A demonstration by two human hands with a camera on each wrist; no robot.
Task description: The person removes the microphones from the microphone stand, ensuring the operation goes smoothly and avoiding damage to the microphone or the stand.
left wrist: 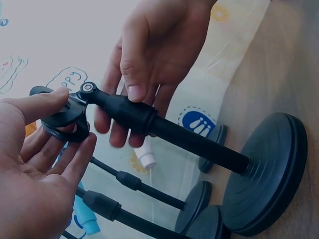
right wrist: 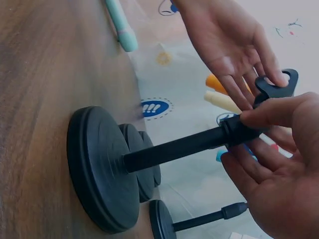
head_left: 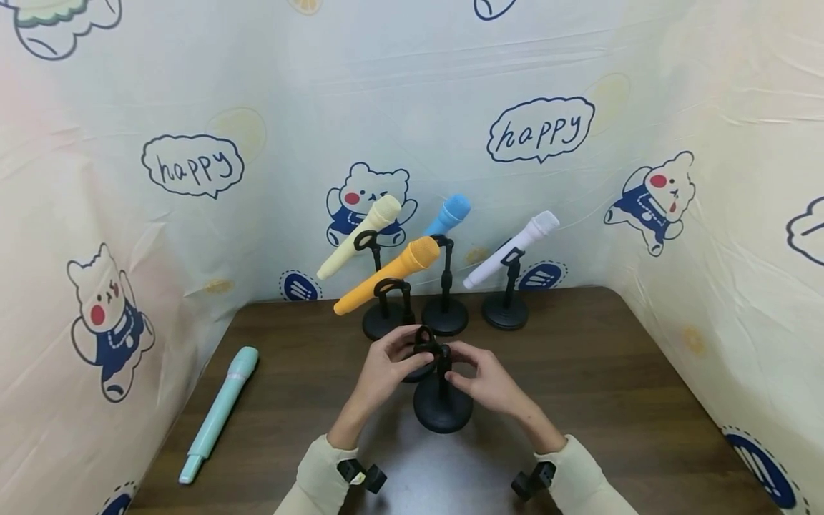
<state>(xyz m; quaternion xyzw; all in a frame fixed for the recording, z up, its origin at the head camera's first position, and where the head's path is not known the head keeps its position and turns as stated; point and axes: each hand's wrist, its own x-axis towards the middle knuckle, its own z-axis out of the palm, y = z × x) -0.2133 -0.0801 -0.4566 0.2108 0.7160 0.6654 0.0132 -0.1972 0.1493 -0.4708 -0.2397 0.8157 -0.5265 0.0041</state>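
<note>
A black desktop microphone stand [head_left: 443, 409] stands upright on its round base in front of me, with no microphone in its clip. My left hand [head_left: 385, 366] pinches the stand's clip [left wrist: 75, 130] between thumb and fingers. Just below the clip's joint, my right hand [head_left: 487, 380] holds the collar [right wrist: 238, 130] at the top of the pole, its thumb on one side and fingers on the other. A teal microphone [head_left: 222, 411] lies on the table to the left, apart from both hands.
Behind the held stand, several similar stands bear an orange microphone [head_left: 389, 275], a pale yellow microphone [head_left: 359, 237], a blue microphone [head_left: 448, 214] and a lavender microphone [head_left: 511, 249]. The dark wooden table [head_left: 592, 400] ends against a printed cloth backdrop [head_left: 412, 93].
</note>
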